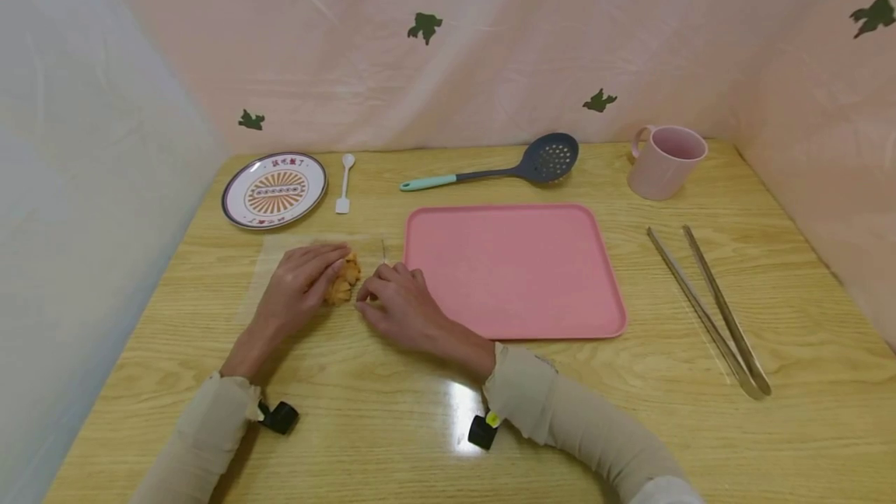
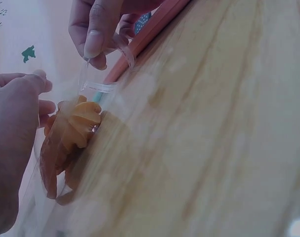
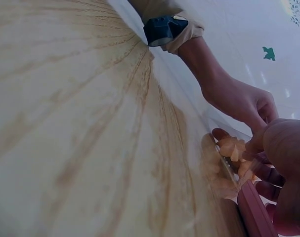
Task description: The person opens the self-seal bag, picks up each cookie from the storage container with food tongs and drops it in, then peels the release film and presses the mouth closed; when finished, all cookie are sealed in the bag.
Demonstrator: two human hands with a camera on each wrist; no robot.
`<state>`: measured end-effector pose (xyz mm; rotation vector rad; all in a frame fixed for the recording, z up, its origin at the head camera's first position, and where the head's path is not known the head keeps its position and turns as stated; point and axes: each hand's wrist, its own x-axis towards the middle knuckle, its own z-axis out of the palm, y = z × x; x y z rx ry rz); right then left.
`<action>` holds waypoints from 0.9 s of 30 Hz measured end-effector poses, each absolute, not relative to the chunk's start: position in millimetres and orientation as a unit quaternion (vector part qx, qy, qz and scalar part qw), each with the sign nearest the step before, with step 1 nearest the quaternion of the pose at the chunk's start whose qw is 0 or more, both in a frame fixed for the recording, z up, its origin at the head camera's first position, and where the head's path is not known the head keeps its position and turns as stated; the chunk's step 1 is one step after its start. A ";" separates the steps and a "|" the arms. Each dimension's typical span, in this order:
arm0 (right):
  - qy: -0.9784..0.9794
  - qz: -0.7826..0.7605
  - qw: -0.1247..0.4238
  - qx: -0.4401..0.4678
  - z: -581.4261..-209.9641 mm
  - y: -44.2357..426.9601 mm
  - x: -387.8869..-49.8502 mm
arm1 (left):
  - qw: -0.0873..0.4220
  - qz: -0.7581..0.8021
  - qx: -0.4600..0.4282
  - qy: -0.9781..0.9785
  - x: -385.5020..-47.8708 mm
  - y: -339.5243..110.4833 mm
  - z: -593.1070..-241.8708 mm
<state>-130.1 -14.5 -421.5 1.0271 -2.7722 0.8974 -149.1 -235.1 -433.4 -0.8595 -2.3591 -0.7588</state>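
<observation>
Several golden, ridged cookies (image 1: pixel 344 284) lie inside a clear plastic bag (image 1: pixel 264 264) flat on the table, left of the pink tray. In the left wrist view, my right hand (image 2: pixel 101 29) pinches the bag's edge near its seal strip (image 2: pixel 98 87) between thumb and finger. From the left side, my left hand (image 1: pixel 299 283) holds the bag by the cookies, its thumb and fingers drawn together. In the right wrist view the cookies (image 3: pixel 232 148) show between the hands. Part of the bag is hidden behind the left hand.
Right of the hands lies the pink tray (image 1: pixel 514 271). Behind are a patterned plate (image 1: pixel 276 191), a small white spoon (image 1: pixel 346 183), a slotted skimmer (image 1: pixel 490 173) and a pink mug (image 1: pixel 665 166). Metal tongs (image 1: pixel 710 313) lie at the right.
</observation>
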 end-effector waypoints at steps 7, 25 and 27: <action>-0.896 0.297 0.024 0.331 -422.8 -14.2 -130.9 | 0.264 -0.262 -0.331 -0.867 -157.1 -235.0 -426.5; -0.895 0.298 0.025 0.330 -421.6 -14.8 -130.3 | -0.020 -0.287 -0.198 -0.937 -208.4 -216.0 -383.0; -0.896 0.296 0.027 0.330 -421.5 -14.7 -130.4 | -0.048 -0.284 -0.192 -0.938 -213.3 -213.6 -382.0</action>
